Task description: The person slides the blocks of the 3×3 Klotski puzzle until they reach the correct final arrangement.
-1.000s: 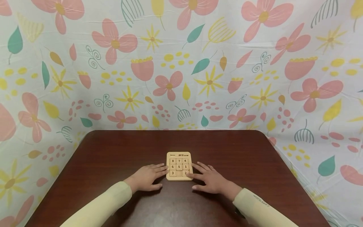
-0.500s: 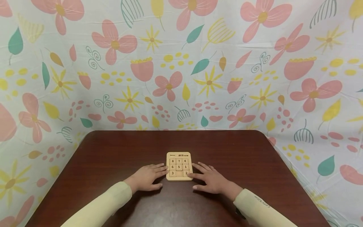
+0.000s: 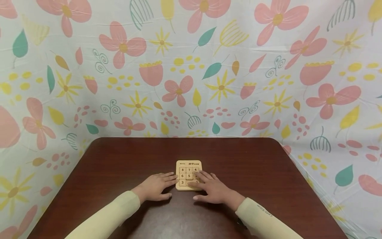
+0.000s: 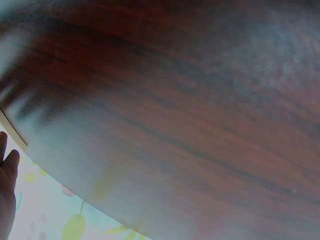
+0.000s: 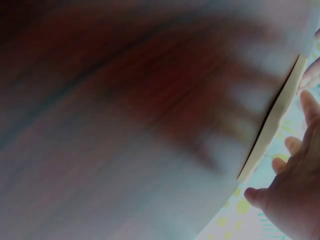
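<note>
A light wooden number slide puzzle (image 3: 189, 163) lies flat on the dark table in the head view. Tiles 8, 7, 4, 6, 5 and 3 are readable; the right-hand fingers cover tile 1 and part of tile 2. My left hand (image 3: 155, 187) rests palm down, with straight fingertips at the puzzle's left edge. From the right, my right hand (image 3: 215, 190) reaches over the board, its index fingertip above the bottom row's middle slot. In the right wrist view, the puzzle's side (image 5: 272, 122) stands beside my spread fingers. The left wrist view catches only part of my left hand (image 4: 6, 192).
The dark red-brown wooden table (image 3: 134, 152) has rounded far corners and a glossy top. Behind and around it hangs a white cloth (image 3: 209, 122) printed with pink, yellow and green flowers and leaves.
My right hand has moved left from the puzzle's right edge onto the board, its fingers now over the right column and bottom middle slot. The left hand has stayed put.
</note>
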